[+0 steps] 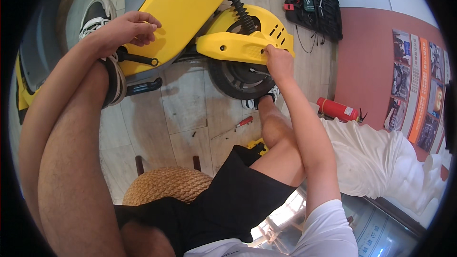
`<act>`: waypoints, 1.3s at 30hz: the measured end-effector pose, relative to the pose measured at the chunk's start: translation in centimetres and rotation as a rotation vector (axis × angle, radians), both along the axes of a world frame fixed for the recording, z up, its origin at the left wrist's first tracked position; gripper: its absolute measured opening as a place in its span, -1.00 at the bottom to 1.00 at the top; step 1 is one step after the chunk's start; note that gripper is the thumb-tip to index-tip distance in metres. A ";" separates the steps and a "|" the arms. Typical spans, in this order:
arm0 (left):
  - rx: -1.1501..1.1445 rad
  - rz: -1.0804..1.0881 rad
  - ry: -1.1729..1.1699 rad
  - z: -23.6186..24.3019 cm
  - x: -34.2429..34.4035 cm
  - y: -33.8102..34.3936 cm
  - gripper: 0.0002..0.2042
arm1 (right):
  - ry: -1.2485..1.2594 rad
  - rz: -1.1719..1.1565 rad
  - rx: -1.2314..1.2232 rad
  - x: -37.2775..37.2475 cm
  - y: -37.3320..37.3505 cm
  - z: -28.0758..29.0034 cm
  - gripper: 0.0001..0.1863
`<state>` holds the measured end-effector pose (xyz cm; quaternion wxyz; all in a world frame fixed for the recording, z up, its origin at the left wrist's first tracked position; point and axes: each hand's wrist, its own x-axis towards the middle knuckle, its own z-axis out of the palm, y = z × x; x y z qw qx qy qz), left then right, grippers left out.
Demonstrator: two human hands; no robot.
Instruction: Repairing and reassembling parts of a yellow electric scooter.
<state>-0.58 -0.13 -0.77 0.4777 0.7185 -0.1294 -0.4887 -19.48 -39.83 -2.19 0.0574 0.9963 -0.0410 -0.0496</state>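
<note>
Presently | right hand (280,62): fingertips together at one end of yellow cover (233,46) beside wheel (226,82), hold unclear | left hand (135,28): fingers loosely bent, slightly apart, near yellow body panel (183,4) | floor (185,109) room before woven stool's edge (166,185); red screwdriver (244,122) within

One yellow-bodied scooter (176,14), one red-handled screwdriver (246,120), one black toolbox (334,24), one red cylindrical extinguisher (337,109) and one round woven stool (166,184) are present.

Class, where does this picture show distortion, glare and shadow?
Head view: the wall poster bows near the picture's dark rim; head view: bright glare beside the black shorts; head view: soft shadow darkens the floor by the yellow vehicle.
</note>
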 end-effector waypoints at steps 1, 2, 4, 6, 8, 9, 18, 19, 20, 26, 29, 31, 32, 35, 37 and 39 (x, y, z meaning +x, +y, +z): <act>0.001 0.000 0.001 0.0 0.0 0.1 -0.69 | -0.024 0.008 0.005 -0.2 0.1 -0.1 -0.91; 0.004 0.001 0.004 0.1 0.0 -0.1 -0.69 | -0.047 0.016 0.006 -0.4 0.0 -0.2 -0.92; 0.005 0.001 0.008 0.1 0.0 -0.2 -0.69 | -0.070 0.035 0.019 -0.9 -0.2 -0.3 -0.93; 0.009 0.011 0.012 0.1 0.0 -0.2 -0.70 | -0.095 0.055 0.037 -1.1 -0.2 -0.4 -0.94; 0.013 0.013 -0.006 0.3 -0.1 -0.2 -0.70 | -0.132 0.077 0.090 -1.2 -0.1 -0.5 -0.94; 0.017 0.014 -0.023 0.4 -0.2 -0.2 -0.70 | -0.130 0.076 0.090 -1.2 0.1 -0.5 -0.94; -0.013 0.002 0.002 0.2 -0.1 0.1 -0.69 | -0.133 -0.076 0.183 -0.7 -0.4 -1.3 -0.87; -0.011 0.003 0.002 0.2 -0.1 0.1 -0.69 | -0.144 -0.108 0.268 -0.7 -0.6 -1.2 -0.85; -0.017 0.010 -0.008 0.3 -0.2 0.1 -0.69 | -0.153 -0.139 0.351 -0.8 -0.9 -1.2 -0.81; -0.029 0.017 -0.014 0.4 -0.2 -0.1 -0.69 | -0.158 -0.260 0.579 -1.6 -2.7 -1.7 -0.78; -0.016 0.024 -0.024 0.5 -0.2 -0.2 -0.69 | -0.168 -0.233 0.541 -1.8 -3.8 -1.5 -0.78; 0.003 0.028 -0.036 0.5 -0.2 -0.1 -0.69 | -0.165 -0.234 0.494 -1.8 -4.0 -1.4 -0.78; -0.004 0.026 -0.024 0.3 -0.1 -0.1 -0.69 | -0.163 -0.236 0.445 -1.9 -4.1 -1.4 -0.77; -0.006 0.029 -0.019 0.3 -0.2 -0.1 -0.69 | -0.165 -0.163 0.285 -1.7 -3.9 -1.3 -0.81; 0.001 0.034 -0.024 0.4 -0.3 0.0 -0.69 | -0.166 -0.149 0.232 -1.5 -3.7 -1.0 -0.83; -0.015 0.027 -0.028 0.3 -0.2 -0.1 -0.68 | -0.168 -0.133 0.176 -1.5 -3.8 -0.8 -0.86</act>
